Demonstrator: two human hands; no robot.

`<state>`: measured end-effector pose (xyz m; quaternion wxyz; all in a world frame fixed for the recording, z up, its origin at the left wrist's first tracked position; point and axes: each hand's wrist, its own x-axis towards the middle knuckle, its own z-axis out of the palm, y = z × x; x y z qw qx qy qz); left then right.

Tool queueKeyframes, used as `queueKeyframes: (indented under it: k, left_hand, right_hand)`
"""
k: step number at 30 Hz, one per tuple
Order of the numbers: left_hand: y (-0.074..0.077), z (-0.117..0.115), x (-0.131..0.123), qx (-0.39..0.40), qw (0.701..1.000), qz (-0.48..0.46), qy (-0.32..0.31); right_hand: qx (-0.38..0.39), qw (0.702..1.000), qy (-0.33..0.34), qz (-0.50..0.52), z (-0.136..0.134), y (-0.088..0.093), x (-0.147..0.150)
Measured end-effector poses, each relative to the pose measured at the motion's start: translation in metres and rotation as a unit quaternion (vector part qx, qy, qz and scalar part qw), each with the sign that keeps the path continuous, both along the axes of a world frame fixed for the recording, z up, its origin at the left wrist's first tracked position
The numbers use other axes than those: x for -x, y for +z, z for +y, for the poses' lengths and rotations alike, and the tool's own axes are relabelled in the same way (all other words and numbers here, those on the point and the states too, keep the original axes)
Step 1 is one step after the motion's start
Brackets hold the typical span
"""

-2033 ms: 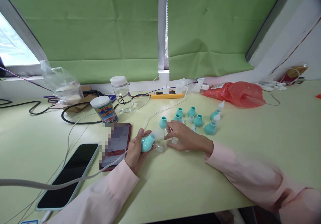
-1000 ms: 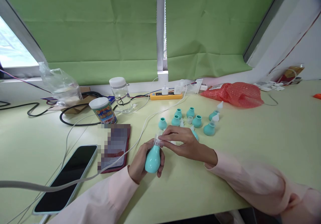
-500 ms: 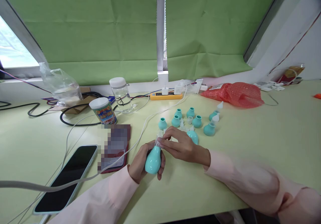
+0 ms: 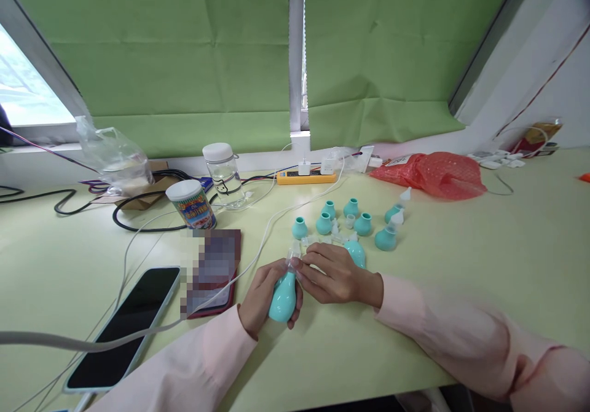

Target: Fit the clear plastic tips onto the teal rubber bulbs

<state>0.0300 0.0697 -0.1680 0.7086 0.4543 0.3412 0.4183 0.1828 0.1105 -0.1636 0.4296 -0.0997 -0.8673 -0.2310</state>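
Note:
In my left hand (image 4: 262, 295) lies a shiny turquoise squeeze bulb (image 4: 283, 298), its neck pointing away from me. A clear plastic nozzle piece (image 4: 293, 254) sits at that neck. The fingers of my right hand (image 4: 334, 272) pinch the clear piece from the right side; the exact contact is partly hidden. Just beyond my hands stand several open-necked turquoise bulbs (image 4: 323, 222), with small clear and white nozzle parts (image 4: 335, 230) among them. To the right, a bulb (image 4: 385, 238) carries a clear tip. Another bulb (image 4: 356, 253) is partly covered by my right hand.
Two phones, one black-screened (image 4: 124, 329) and one in a red case (image 4: 214, 273), lie left, crossed by a white cable (image 4: 258, 255). Behind them stand a printed canister (image 4: 191, 205) and a clear jar (image 4: 224, 175). A yellow power strip (image 4: 306, 178) and red bubble wrap (image 4: 442, 175) are at the back.
My right hand has shifted slightly down and toward me, its fingers still at the clear nozzle piece. The bulb in my left hand has moved only a little.

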Motion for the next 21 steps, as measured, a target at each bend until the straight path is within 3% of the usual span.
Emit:
queueKeyframes:
  k: [4, 8, 11, 14, 16, 21]
  left_hand:
    - [0.001, 0.002, 0.0, 0.008, 1.0, -0.007, -0.018]
    - [-0.001, 0.005, 0.001, 0.027, 0.999, -0.021, -0.023]
    - [-0.003, 0.006, 0.003, 0.023, 1.0, -0.012, 0.016]
    - [-0.004, 0.005, 0.004, 0.004, 0.999, 0.001, 0.05]
    - [-0.004, 0.004, 0.004, -0.005, 0.999, 0.009, 0.051]
    - [-0.006, 0.005, 0.004, -0.015, 1.0, 0.009, 0.005]
  right_hand:
    - [0.099, 0.994, 0.028, 0.021, -0.003, 0.001, 0.003]
    - [0.287, 0.951, 0.08, 0.079, -0.002, 0.009, 0.003]
    - [0.332, 0.938, 0.018, 0.1, 0.011, 0.015, -0.004]
    - [0.324, 0.938, -0.124, 0.003, 0.028, 0.015, -0.014]
    - [0.335, 0.92, -0.181, -0.098, 0.036, 0.011, -0.018]
    - [0.361, 0.887, -0.163, -0.238, 0.039, 0.005, -0.021]
